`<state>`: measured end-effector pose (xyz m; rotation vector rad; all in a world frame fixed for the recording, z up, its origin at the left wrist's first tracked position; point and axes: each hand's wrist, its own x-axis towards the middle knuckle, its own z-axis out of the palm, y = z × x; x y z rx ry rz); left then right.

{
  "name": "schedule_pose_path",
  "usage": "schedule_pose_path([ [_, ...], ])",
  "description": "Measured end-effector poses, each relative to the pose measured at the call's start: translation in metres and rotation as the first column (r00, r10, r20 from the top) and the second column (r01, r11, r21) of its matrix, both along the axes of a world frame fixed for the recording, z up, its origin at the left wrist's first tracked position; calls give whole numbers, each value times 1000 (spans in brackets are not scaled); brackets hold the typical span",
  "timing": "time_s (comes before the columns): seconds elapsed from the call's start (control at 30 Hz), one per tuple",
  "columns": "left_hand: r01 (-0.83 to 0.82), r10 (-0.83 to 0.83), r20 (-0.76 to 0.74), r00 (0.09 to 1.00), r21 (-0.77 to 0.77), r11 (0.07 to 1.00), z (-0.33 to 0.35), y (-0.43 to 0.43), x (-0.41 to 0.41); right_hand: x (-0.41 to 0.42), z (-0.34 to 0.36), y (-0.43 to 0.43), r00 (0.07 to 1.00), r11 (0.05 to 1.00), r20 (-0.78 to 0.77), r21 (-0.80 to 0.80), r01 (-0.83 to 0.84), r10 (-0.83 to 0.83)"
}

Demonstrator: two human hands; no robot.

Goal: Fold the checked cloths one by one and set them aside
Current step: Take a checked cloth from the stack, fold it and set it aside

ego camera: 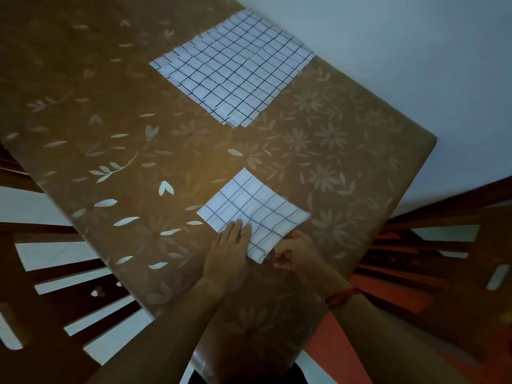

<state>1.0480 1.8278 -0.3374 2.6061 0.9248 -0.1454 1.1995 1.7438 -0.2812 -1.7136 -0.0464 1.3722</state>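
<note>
Both forearms reach in from the bottom edge toward the near end of the worktop (116, 112), which is covered in a brown sheet printed with pale flowers and leaves; the right wrist wears a red thread band (342, 296). On the left, the left hand (228, 252) lies flat, fingers spread and palm down, pressing the near left part of the folded checked cloth (253, 210); its grip holds nothing, it only weighs the fabric down. Just beside it, the right hand (295, 252) is curled, its grip pinching the near corner of that same cloth between thumb and fingertips; the corner looks slightly raised off the surface, though the dim light makes this hard to confirm. This cloth is a small white square with thin dark lines, lying flat near the person's edge of the worktop. Well apart from it, toward the far end, the stack of unfolded checked cloths (235, 67) lies spread open, several layers showing at its staggered edges, its far corner reaching the worktop's edge. Dark wooden chairs (69, 286) stand at either side over a pale floor.
</note>
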Motion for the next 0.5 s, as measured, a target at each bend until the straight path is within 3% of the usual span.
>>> schedule_pose_path([
  [0.1,45,-45,21,999,-9,999,1,1,-5,10,-5,-14,969,974,195,136,-180,152],
  [0.17,92,-91,26,996,-23,996,2,2,-11,18,-11,-25,880,957,422,87,-278,217],
  [0.3,183,-177,80,981,-87,979,3,6,-24,26,-7,-29,755,954,626,54,-294,197],
  [0.33,216,-207,86,975,-110,970,4,7,-28,29,-8,-29,699,952,688,41,-304,194],
  [0.4,250,-231,153,961,-119,961,7,9,-34,31,-15,-30,500,918,826,-52,-393,261],
  [0.5,282,-273,167,947,-34,959,8,11,-42,37,-27,-33,338,856,872,-155,-493,353],
])
